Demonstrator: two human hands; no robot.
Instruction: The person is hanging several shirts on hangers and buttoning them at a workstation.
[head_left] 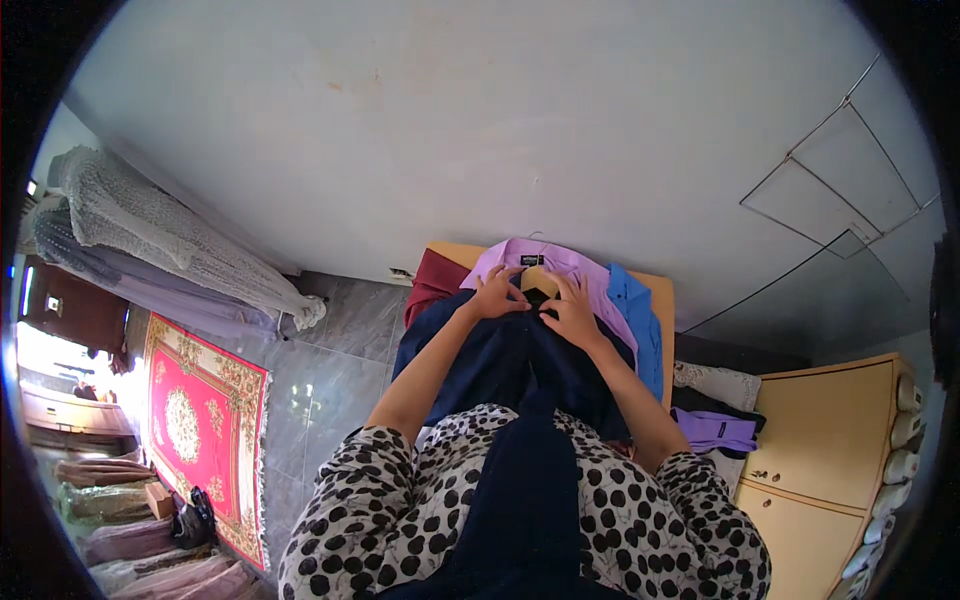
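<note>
A dark navy garment (450, 365) lies spread in front of me on a table, its collar end away from my body. At its neck is a pale wooden hanger (538, 281). My left hand (495, 294) pinches the garment's edge on the left of the neck opening, thumb and fingertips together. On the right side, my right hand (572, 314) pinches the opposite edge, close to the left one. Exactly what sits between the fingertips is too small to make out clearly. Under the navy garment lies a lavender shirt (508, 252), its collar showing beyond my hands.
A blue shirt (632, 300) and a maroon garment (434, 284) lie on the wooden table (663, 293). Folded purple cloth (715, 430) rests near a pale cabinet (830, 440) at right. Pale gowns (170, 230) hang at left, above a red patterned rug (205, 430).
</note>
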